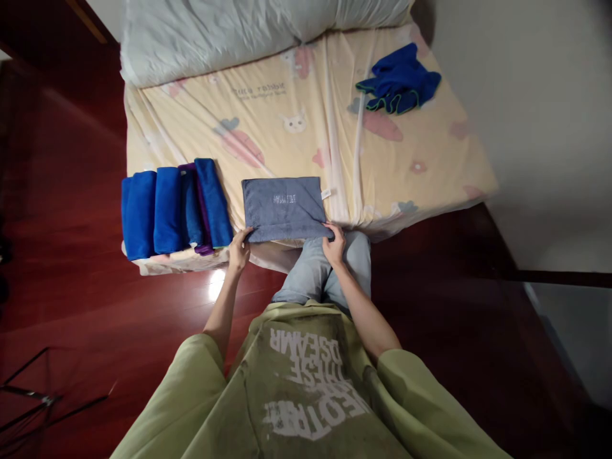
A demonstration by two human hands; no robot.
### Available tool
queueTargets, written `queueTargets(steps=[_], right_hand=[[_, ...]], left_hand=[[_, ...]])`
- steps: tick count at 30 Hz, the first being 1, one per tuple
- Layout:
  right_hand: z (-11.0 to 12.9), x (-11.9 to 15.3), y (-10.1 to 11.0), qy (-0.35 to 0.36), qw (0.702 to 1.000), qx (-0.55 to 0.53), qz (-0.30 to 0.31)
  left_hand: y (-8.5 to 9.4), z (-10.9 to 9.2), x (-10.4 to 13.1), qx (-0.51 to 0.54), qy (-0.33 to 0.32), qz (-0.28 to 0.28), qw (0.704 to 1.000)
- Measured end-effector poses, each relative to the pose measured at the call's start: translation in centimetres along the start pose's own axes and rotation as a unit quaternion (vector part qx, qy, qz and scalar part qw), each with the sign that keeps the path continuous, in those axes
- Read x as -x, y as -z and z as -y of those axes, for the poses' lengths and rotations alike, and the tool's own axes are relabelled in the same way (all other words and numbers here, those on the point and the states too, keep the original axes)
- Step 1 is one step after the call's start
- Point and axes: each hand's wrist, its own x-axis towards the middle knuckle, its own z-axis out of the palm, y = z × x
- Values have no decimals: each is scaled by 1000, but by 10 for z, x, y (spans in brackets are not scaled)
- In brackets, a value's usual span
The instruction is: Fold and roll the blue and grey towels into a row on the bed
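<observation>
A grey-blue towel (pixel 283 205) lies flat on the near edge of the bed, with small pale lettering and a white tag at its right side. Its near edge is turned over in a narrow strip. My left hand (pixel 239 250) pinches the towel's near left corner. At the near right corner, my right hand (pixel 334 245) grips the same edge between thumb and fingers. Just left of the towel stands a row of several folded blue towels (pixel 167 210), with a purple one (pixel 203 213) among them.
A crumpled blue cloth (pixel 404 80) with green edging lies at the bed's far right. The bed (pixel 287 146) has a yellow patterned sheet, and a pale quilt (pixel 215 38) is bunched along its far side. A black metal stand (pixel 46 400) is on the dark red floor at lower left.
</observation>
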Motion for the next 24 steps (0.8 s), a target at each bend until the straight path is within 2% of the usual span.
queueTargets(steps=[4, 6, 11, 16, 24], right_hand=[[-1, -5, -5, -29, 995, -86, -39], [-1, -12, -9, -49, 990, -122, -52], [-6, -29, -22, -118, 981, -142, -57], [-11, -33, -26, -120, 986, -115, -31], [-13, -36, -30, -130, 988, -76, -36]], left_hand=[[-1, -2, -5, 31, 32, -76, 996], [0, -1, -13, 25, 51, -93, 994], [0, 4, -32, 4, 113, -98, 989], [-10, 12, -41, -21, 147, -96, 984], [-25, 21, -49, -25, 162, -125, 978]])
